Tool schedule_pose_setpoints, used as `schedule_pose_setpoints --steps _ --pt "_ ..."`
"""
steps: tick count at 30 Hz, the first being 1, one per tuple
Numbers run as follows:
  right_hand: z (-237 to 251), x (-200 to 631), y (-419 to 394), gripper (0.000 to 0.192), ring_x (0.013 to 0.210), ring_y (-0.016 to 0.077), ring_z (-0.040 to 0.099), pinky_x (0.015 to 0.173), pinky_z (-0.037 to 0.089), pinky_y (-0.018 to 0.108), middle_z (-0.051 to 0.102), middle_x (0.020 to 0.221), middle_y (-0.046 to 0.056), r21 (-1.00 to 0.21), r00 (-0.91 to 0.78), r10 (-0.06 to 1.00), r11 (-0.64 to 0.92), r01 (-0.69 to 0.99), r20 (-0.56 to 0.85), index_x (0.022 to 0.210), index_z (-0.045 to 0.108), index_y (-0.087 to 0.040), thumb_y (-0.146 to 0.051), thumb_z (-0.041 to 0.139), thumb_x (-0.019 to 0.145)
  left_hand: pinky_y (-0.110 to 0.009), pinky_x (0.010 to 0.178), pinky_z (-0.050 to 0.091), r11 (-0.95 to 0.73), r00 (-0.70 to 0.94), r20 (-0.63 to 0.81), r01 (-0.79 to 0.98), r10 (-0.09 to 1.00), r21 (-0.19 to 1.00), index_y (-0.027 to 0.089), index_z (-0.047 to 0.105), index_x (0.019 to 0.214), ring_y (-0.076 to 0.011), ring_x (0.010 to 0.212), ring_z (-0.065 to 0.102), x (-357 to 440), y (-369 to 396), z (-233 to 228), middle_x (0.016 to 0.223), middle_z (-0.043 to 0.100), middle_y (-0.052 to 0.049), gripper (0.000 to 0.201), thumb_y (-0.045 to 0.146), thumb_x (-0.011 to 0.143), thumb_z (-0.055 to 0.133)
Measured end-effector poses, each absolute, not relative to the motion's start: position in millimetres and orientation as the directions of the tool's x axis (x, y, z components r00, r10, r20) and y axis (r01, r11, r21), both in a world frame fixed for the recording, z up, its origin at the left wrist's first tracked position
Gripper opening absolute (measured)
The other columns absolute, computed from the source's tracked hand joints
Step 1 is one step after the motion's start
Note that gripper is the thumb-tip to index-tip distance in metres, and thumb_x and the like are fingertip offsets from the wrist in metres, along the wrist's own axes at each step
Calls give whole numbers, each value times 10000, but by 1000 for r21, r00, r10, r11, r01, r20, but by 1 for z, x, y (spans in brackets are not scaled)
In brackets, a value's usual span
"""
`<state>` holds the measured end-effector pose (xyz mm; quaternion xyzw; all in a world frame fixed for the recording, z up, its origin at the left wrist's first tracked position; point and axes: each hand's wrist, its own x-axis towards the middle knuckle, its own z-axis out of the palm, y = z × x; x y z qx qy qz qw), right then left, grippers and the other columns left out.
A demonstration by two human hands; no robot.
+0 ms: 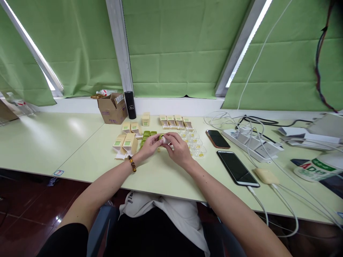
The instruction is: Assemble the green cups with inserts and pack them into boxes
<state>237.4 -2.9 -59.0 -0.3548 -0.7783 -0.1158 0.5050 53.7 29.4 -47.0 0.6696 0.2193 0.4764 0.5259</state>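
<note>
My left hand (150, 145) and my right hand (177, 147) meet over the pale green table (88, 150), both pinching one small item (164, 139) with a green and a white part between the fingertips. Small green pieces (147, 134) lie just behind my left hand. Tan little boxes with green labels (125, 143) stand to its left. Several clear small trays with yellow bits (196, 145) lie to the right of my right hand. A beaded bracelet sits on my left wrist.
More tan boxes (175, 121) line the back. An open cardboard box (113, 107) and a black cylinder (130, 104) stand by the window sill. Two phones (217, 138) (237, 167), a power strip (250, 142) and white cables lie at right.
</note>
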Motion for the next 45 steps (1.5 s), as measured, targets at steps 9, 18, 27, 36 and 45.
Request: schedule_pose_setpoints --steps 9,18,27,36,45 --pt "-55 234 -3 321 1080 285 752 797 689 408 715 1219 168 -88 -262 360 720 689 895 1358 622 -223 -220 574 1041 -310 870 557 -455 322 486 -169 813 874 149 696 1117 -200 986 683 63 32 -53 1047 735 -96 526 610 875 768" --pt "-55 233 -4 333 1106 293 747 804 687 412 719 1237 190 -57 -272 325 730 681 906 1359 622 -207 -197 535 1038 -310 877 552 -539 219 561 -156 799 828 153 665 1156 -184 978 656 69 22 -56 1065 709 -91 490 573 916 743" --pt "-58 234 -3 412 1207 316 704 947 665 489 689 1292 185 -161 -254 427 724 671 868 1450 588 -240 -212 494 1050 -317 930 519 -446 397 489 -202 777 872 144 673 1213 -210 1028 652 62 20 -45 1111 711 -104 599 610 860 807" --pt "-61 229 -3 429 1166 307 706 910 674 470 684 1262 180 -141 -264 419 721 678 869 1465 577 -225 -184 481 1049 -277 647 365 -461 341 442 -27 830 887 141 655 979 -126 698 436 62 25 -47 778 545 11 593 695 821 795" --pt "-65 229 1 417 1184 309 708 932 676 483 694 1281 172 -182 -231 429 726 663 873 1453 618 -247 -214 514 1050 -279 651 385 -465 344 449 -41 825 884 146 655 957 -131 704 471 61 25 -47 786 572 -2 587 711 840 766"
